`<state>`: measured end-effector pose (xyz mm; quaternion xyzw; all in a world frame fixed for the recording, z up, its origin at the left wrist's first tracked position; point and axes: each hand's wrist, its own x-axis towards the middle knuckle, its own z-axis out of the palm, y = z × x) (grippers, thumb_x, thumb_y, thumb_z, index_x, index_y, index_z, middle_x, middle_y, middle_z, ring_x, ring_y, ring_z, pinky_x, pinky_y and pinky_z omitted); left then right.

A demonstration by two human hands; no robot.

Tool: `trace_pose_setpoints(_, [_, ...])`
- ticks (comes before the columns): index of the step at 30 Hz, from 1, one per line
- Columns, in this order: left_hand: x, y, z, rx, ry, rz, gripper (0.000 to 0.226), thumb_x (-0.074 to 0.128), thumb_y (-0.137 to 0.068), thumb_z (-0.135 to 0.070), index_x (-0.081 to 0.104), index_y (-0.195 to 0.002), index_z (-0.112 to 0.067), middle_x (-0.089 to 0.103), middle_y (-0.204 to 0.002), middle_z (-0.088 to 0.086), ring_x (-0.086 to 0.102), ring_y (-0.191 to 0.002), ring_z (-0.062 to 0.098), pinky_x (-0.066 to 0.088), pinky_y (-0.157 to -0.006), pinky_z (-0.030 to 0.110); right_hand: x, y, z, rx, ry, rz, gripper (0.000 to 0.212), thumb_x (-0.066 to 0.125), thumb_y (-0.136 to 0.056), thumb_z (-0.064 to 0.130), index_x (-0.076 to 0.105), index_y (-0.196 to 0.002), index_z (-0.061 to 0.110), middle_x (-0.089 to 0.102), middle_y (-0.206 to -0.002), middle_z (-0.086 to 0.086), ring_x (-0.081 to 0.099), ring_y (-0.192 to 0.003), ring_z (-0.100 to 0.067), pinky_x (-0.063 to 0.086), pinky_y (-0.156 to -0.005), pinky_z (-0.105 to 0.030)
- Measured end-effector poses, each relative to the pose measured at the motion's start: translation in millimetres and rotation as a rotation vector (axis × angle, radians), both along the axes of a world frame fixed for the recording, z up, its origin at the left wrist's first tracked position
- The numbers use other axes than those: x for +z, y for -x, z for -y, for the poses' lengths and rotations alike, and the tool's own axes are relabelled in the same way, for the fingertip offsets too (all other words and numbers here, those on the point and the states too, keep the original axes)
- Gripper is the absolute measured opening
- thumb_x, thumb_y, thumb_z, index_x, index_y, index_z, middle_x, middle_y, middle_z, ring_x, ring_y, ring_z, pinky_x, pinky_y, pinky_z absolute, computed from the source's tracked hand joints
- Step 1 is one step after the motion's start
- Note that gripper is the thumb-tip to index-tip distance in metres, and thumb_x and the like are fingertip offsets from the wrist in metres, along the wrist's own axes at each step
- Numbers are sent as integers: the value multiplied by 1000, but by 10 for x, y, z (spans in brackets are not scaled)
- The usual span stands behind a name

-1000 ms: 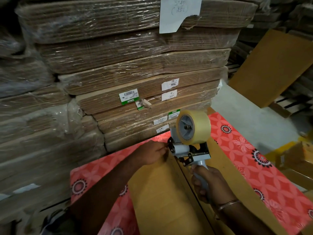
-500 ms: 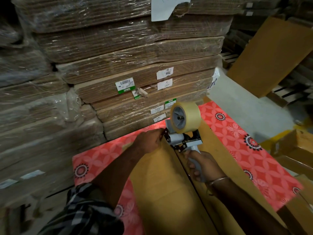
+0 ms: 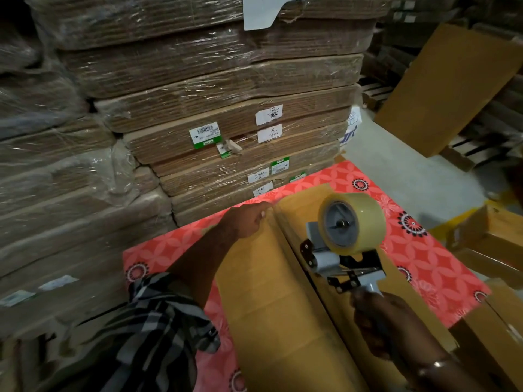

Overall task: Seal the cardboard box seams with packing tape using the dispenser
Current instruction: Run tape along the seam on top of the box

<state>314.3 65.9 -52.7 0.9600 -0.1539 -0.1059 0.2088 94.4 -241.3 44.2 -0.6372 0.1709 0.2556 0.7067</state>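
Note:
A brown cardboard box (image 3: 271, 301) lies on a red patterned table cover (image 3: 424, 250), its two top flaps meeting in a dark centre seam (image 3: 319, 301). My left hand (image 3: 249, 219) grips the far edge of the box at the seam's end, fingers curled over the edge. My right hand (image 3: 379, 321) grips the handle of a grey tape dispenser (image 3: 339, 261), which carries a roll of clear tape (image 3: 353, 222). The dispenser sits just right of the seam, about a third of the way back from the far edge.
Tall stacks of shrink-wrapped flat cardboard (image 3: 198, 108) stand right behind the table. A large cardboard sheet (image 3: 452, 89) leans at the back right beside a grey floor strip (image 3: 410, 171). Open boxes (image 3: 492, 244) sit to the right.
My right hand has drawn the dispenser back along the seam toward me, away from the far edge. My left hand stays at the far edge of the box.

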Motion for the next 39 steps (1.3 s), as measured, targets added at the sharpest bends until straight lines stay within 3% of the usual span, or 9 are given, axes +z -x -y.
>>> trace_pose_setpoints(8, [254,-48,74,-29,42,-123,49,41,-101,-45,66,-133,-17,68,-136,10,64,-122,30,46,-98,33,38,85,-154,-19,19,99,26,62,-77,33,48,-73,11,30,-61,-10,23,-44,-14,18,-48,-23])
trace_pose_setpoints(11, [344,-81,88,100,54,-79,63,42,-86,-32,58,-145,-18,66,-141,9,62,-128,28,48,-106,40,15,96,-177,-22,5,113,24,63,-75,34,52,-78,13,35,-59,-6,25,-42,-13,19,-47,-21])
trace_pose_setpoints(14, [390,-32,266,102,69,1,49,50,-100,-19,55,-149,-20,61,-148,5,57,-136,26,45,-111,39,-5,100,-173,-29,-3,114,35,67,-68,41,55,-85,13,37,-58,-4,26,-42,-14,20,-46,-19])
trace_pose_setpoints(18, [294,16,420,21,-40,79,45,54,-98,-18,64,-141,-27,63,-146,3,58,-133,28,48,-104,36,-41,107,-144,-26,22,125,34,65,-71,43,56,-86,14,41,-61,-4,30,-42,-15,21,-47,-22])
trace_pose_setpoints(22, [207,-31,421,176,23,136,40,70,-85,-27,71,-124,-36,73,-129,-4,68,-118,26,57,-95,41,-79,116,-129,-36,16,110,20,62,-78,37,59,-80,17,43,-59,-3,32,-41,-15,22,-45,-21])
trace_pose_setpoints(27, [122,-63,496,250,62,125,36,77,-85,-32,73,-121,-34,73,-130,-5,66,-120,24,54,-99,38,-182,157,-149,-46,3,96,18,61,-77,36,59,-78,18,42,-58,-3,32,-40,-15,22,-46,-19])
trace_pose_setpoints(31, [30,72,494,188,-12,189,36,55,-97,-34,67,-132,-36,70,-133,3,65,-120,33,56,-96,42,-219,168,-175,-50,-17,77,18,63,-73,37,62,-77,20,41,-57,-2,31,-42,-15,20,-47,-20])
trace_pose_setpoints(34, [-67,226,489,113,28,234,49,36,-105,-39,56,-148,-25,56,-153,3,54,-139,29,46,-112,45,-219,182,-165,-46,-28,68,17,63,-74,37,64,-77,21,41,-58,-2,31,-43,-15,20,-47,-21])
trace_pose_setpoints(39, [-141,205,475,81,-26,243,58,38,-105,-50,46,-155,-21,47,-160,1,46,-146,25,39,-119,47,-148,207,-136,-20,27,77,20,63,-78,36,60,-79,17,42,-60,-4,32,-44,-16,20,-48,-23])
